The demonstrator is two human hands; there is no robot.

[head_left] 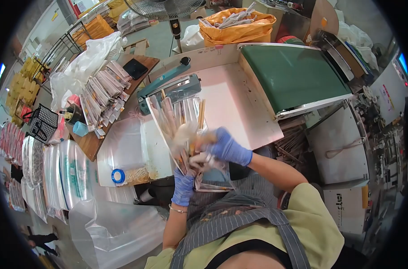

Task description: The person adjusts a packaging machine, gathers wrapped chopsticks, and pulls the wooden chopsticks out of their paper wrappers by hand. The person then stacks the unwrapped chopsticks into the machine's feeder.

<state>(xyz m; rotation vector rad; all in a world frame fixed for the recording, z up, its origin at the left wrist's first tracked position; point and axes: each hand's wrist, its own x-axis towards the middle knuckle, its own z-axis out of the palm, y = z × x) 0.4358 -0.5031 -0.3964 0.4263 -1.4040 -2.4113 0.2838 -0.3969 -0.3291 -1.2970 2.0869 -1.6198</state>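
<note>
Clearly both gloved hands, left and right, clamp the packet bundle; a loose grip could spill it.

You get bright, even light, strong fisheye bending with black corners, and motion blur on your hands.

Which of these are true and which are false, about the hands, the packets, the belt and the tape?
1. Both hands, left hand and right hand, wear blue gloves. True.
2. The hands hold a fan of clear packets. True.
3. The conveyor belt is red. False: it is green.
4. The blue tape roll sits on the belt. False: it lies on the white table, left of the hands.
5. The orange bag has packets in it. True.
</note>
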